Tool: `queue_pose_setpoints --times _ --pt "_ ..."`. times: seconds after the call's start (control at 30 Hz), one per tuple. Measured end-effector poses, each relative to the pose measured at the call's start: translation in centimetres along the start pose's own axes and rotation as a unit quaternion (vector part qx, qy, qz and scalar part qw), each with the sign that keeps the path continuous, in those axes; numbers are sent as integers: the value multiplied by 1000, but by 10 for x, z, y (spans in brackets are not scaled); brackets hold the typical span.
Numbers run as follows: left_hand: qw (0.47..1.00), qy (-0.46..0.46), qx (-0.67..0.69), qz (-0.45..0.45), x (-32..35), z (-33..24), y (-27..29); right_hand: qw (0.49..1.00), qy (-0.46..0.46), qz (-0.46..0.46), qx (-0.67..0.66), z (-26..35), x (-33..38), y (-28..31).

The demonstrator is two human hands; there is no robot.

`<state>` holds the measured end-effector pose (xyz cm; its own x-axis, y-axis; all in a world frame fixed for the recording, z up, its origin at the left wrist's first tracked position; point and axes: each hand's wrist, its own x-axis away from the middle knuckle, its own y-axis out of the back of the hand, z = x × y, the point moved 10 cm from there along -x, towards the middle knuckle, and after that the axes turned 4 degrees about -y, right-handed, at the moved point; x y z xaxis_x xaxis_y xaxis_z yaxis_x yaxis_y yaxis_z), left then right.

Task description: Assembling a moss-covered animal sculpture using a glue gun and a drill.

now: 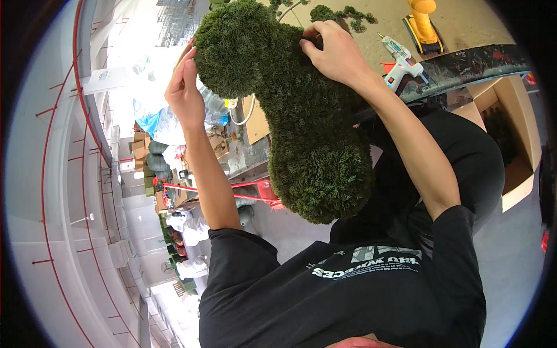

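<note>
1. Nearest: rounded lower end of the green foliage form [313,110], bone-like outline, in front of the torso, above the lap. Far end reaches up over the desk [470,29]; contact underneath hidden.
2. Handling, judged: probably light for its bulk; surface looks springy, core likely stiff. Not slippery-looking; sprig tips could bend or pull loose if squeezed or dragged.
3. Best hold: cup the narrower middle, or support both rounded ends with spread palms. Avoid lifting by single tips.
4. Left hand [187,93]: fingers extended, not closed, laid along the outer side of the upper left lobe.
5. Right hand [337,53]: fingers bent, thumb and forefinger at the upper right edge; can't tell if they pinch anything.
6. Beyond, on desk: glue gun [401,68] near the edge, yellow tool with black base [426,32], loose green sprigs [324,14] past the right hand.
</note>
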<state>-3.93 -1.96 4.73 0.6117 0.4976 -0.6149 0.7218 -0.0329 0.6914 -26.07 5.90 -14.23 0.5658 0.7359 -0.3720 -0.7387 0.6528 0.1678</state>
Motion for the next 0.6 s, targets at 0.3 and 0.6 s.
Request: queue_pose_setpoints --times 0.3,0.6 --pt "918 378 121 -4 128 112 -2 995 -99 2 13 -54 -10 -2" --pt "928 309 114 175 147 81 -82 987 -148 65 2 -85 -5 -27"
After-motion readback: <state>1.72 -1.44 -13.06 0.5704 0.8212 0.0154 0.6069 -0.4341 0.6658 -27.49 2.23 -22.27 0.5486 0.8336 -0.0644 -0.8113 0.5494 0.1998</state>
